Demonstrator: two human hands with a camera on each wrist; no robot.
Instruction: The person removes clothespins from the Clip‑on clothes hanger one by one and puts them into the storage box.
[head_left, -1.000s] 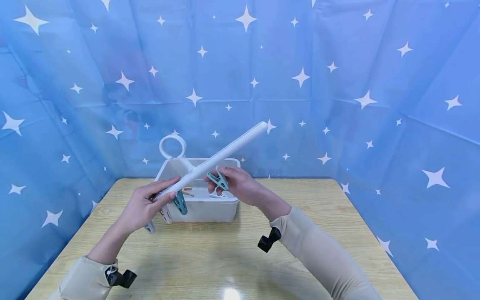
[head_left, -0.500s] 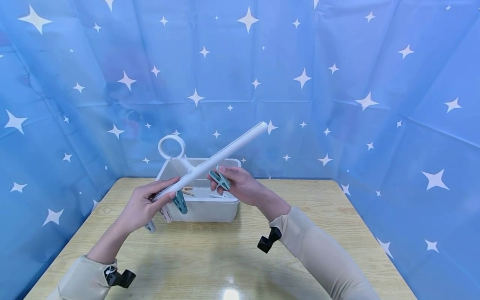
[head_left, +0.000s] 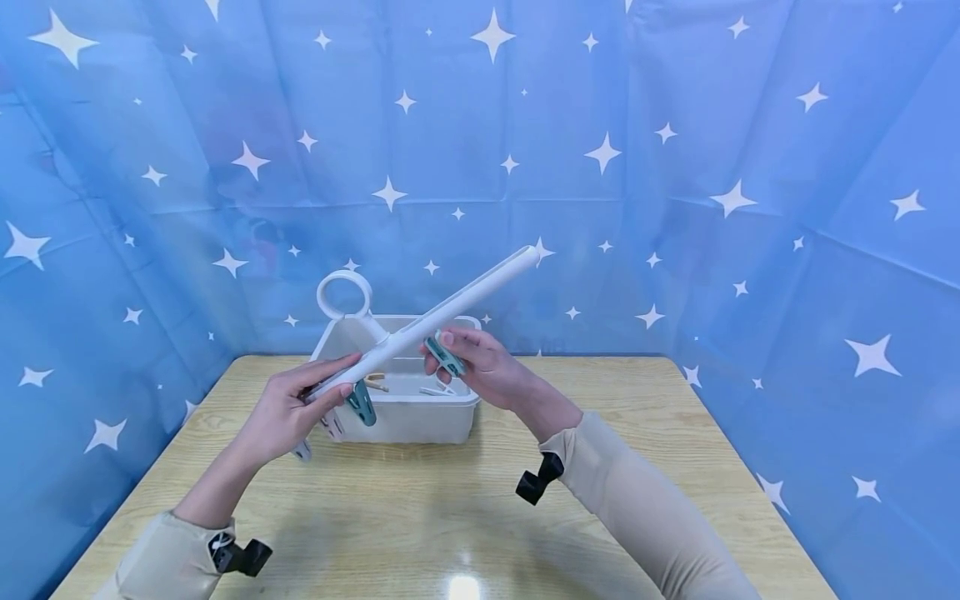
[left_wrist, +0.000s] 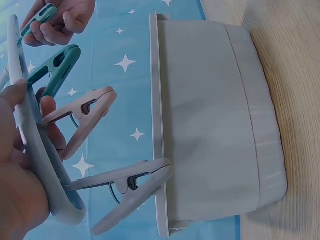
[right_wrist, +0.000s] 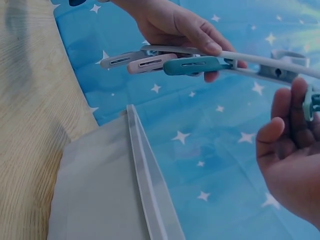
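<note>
My left hand grips one end of a white clip hanger, a grooved bar with a ring at the top. In the left wrist view a teal clothespin, a pink clothespin and a grey clothespin hang from the groove near that hand. Another teal clothespin is pinched between the thumb and fingers of my right hand, just below the middle of the bar. Whether it touches the bar, I cannot tell.
Behind the hanger, a white bin stands on the wooden table. Inside lie a tan clothespin and a white clothespin, partly hidden. A blue star-patterned curtain encloses the table's back and sides.
The teal clothespin in my right hand has turned and shifted slightly right, and its two arms look closer together. My left hand and the hanger have hardly moved.
</note>
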